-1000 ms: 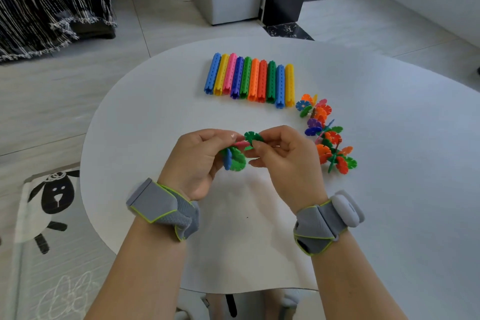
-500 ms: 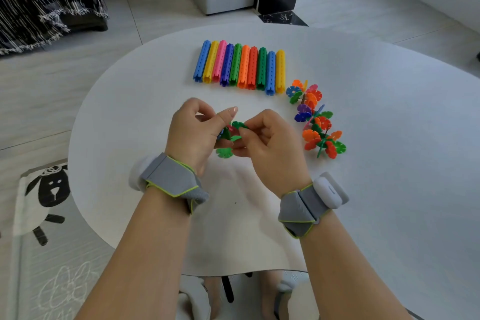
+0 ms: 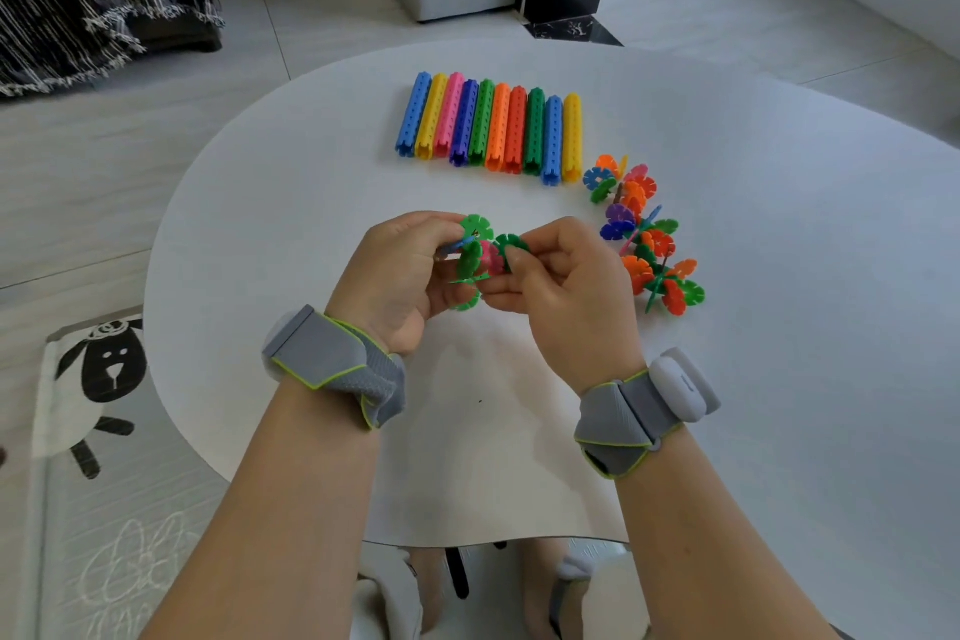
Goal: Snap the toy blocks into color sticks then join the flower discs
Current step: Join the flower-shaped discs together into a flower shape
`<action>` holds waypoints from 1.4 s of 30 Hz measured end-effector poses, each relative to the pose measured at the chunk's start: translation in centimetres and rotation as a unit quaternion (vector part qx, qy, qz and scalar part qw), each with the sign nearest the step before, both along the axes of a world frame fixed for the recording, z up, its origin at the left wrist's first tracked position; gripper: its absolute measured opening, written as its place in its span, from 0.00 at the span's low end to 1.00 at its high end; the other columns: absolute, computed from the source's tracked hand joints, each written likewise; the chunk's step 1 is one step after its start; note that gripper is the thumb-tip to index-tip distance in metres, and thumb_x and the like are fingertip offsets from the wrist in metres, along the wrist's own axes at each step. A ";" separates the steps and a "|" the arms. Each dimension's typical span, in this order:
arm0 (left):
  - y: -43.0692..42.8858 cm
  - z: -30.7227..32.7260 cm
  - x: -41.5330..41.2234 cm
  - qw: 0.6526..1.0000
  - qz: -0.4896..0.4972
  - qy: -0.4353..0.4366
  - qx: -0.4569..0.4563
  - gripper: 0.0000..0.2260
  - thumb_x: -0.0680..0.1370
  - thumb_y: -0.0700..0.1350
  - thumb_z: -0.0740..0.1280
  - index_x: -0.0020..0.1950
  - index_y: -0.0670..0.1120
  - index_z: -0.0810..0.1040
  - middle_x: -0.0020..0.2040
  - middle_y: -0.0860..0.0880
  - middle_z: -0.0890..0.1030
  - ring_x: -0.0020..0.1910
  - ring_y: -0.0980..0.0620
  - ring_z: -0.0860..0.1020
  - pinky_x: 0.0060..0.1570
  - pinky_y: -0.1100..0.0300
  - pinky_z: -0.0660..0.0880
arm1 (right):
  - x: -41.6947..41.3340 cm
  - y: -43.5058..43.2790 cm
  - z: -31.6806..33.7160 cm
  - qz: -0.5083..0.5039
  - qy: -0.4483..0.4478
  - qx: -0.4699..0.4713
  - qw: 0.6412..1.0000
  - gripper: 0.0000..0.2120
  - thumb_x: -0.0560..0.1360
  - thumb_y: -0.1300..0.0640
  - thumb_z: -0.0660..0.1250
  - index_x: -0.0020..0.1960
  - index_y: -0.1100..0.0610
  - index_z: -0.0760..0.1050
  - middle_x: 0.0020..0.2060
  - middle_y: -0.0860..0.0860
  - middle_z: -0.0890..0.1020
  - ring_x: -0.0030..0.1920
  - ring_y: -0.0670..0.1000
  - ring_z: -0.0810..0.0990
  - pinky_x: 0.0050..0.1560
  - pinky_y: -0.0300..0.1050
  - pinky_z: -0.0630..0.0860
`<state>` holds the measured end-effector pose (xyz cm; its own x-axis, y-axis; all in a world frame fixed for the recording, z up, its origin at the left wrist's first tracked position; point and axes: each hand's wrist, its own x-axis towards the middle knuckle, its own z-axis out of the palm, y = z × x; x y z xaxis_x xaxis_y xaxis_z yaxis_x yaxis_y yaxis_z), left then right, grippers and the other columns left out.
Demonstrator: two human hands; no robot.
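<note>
Quick count from where I'm standing: ten color sticks (image 3: 493,130) at 12 o'clock on the table (image 3: 779,353), one chain of flower discs (image 3: 647,237) at 2 o'clock, too tangled to count singly, plus one small cluster (image 3: 474,252) pinched between left hand (image 3: 400,276) and right hand (image 3: 563,278).

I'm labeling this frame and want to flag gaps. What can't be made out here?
Head view throughout.
1. Whether the green disc has slotted into the disc cluster: the right hand covers the joint.
2. Disc count in that cluster: the left hand hides part.
3. Links in the disc chain on the table: too small, overlapping.
</note>
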<state>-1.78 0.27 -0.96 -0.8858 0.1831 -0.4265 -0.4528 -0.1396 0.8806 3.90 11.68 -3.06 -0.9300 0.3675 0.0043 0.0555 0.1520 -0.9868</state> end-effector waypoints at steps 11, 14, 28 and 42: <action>-0.1 0.1 -0.2 0.996 0.047 -0.033 0.071 0.11 0.77 0.36 0.57 0.36 0.39 0.74 0.24 0.47 0.74 0.24 0.53 0.71 0.23 0.65 0.69 | -0.2 0.2 -0.5 0.013 0.004 0.050 0.999 0.07 0.77 0.66 0.64 0.49 0.57 0.78 0.39 0.52 0.83 0.39 0.46 0.84 0.44 0.41 0.82; -0.2 0.0 0.0 0.996 0.034 -0.026 0.076 0.13 0.77 0.36 0.57 0.34 0.39 0.74 0.24 0.46 0.74 0.25 0.52 0.71 0.23 0.65 0.69 | -0.2 0.3 -0.8 -0.005 0.014 0.140 0.990 0.08 0.76 0.63 0.65 0.52 0.57 0.81 0.39 0.51 0.83 0.36 0.44 0.83 0.42 0.43 0.82; -1.0 -0.1 -0.1 1.000 -0.012 0.008 0.018 0.09 0.78 0.37 0.58 0.46 0.46 0.76 0.38 0.46 0.79 0.29 0.51 0.78 0.23 0.65 0.71 | -0.2 0.4 -1.3 0.002 0.073 0.273 0.959 0.04 0.77 0.61 0.65 0.48 0.59 0.78 0.34 0.51 0.82 0.33 0.49 0.81 0.38 0.51 0.79; -0.3 -0.8 0.0 0.991 -0.007 0.096 -0.093 0.14 0.81 0.50 0.59 0.43 0.45 0.79 0.34 0.46 0.77 0.23 0.53 0.70 0.20 0.65 0.65 | -0.4 0.2 -1.9 0.013 0.069 0.294 0.953 0.06 0.77 0.60 0.63 0.47 0.61 0.78 0.35 0.54 0.82 0.34 0.55 0.81 0.38 0.54 0.78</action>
